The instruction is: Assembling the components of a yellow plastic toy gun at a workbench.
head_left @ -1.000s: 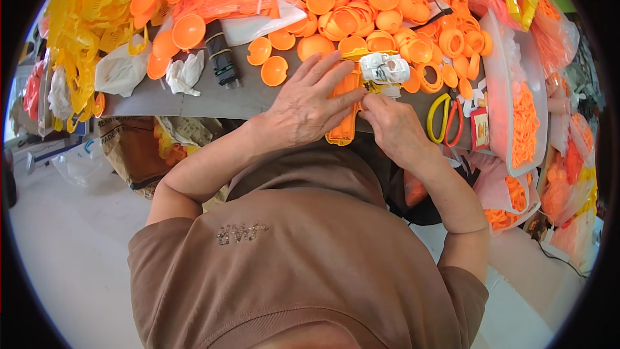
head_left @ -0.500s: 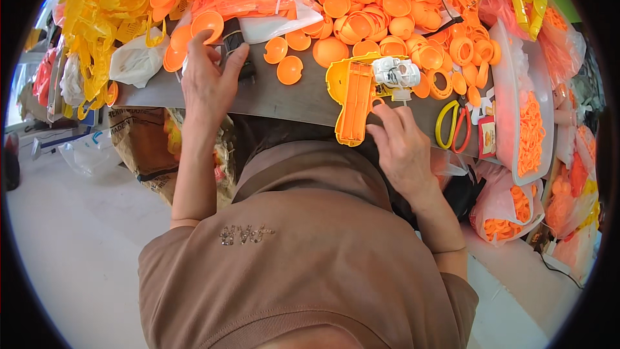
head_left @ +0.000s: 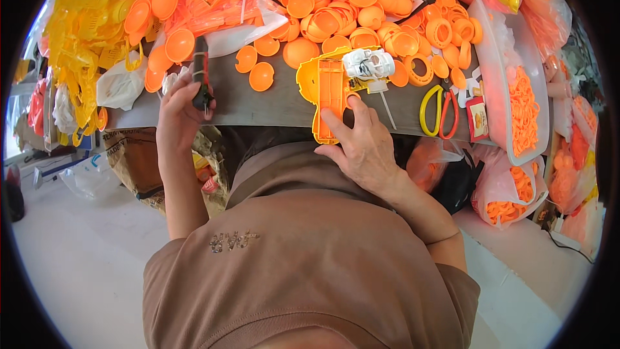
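Got a black power tool (head_left: 202, 68) gripped upright in my left hand (head_left: 179, 100). My right hand (head_left: 361, 142) has its fingers spread over the near end of the yellow plastic case (head_left: 331, 87), can't tell if they're really clamped on it. The case sits at the desk's (head_left: 271, 108) front edge, white mechanism (head_left: 368, 63) at its right side, scissors (head_left: 431, 111) further right, orange cups (head_left: 326, 21) piled behind.
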{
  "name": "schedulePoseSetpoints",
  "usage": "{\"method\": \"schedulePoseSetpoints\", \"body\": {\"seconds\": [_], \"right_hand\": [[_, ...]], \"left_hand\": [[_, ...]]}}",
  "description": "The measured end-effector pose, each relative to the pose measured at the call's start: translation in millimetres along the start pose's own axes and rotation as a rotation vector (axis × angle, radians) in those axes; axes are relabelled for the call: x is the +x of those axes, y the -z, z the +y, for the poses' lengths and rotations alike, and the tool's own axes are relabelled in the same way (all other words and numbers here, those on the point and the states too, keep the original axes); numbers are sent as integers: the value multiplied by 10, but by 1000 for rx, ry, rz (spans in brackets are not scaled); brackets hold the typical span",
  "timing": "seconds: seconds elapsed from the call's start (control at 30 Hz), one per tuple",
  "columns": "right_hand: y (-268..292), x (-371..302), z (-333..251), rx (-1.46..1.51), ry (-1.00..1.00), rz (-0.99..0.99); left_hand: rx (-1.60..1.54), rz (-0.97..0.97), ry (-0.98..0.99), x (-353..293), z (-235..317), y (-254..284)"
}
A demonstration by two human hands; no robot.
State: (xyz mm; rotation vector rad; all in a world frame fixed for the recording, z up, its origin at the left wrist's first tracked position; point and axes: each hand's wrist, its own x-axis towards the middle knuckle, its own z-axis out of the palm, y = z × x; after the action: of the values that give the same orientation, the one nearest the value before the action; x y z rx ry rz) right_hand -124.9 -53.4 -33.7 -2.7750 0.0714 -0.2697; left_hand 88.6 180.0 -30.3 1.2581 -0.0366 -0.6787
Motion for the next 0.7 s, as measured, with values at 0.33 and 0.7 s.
{"method": "schedulePoseSetpoints", "body": {"seconds": [0.33,0.7], "right_hand": [[-85,-6,52,-19,67,36],[-117,0,89,-5,102,102]], "left_hand": [[-187,-329,-168,175,-95,-826],[158,-297,-368,482,-322,-1508]]}}
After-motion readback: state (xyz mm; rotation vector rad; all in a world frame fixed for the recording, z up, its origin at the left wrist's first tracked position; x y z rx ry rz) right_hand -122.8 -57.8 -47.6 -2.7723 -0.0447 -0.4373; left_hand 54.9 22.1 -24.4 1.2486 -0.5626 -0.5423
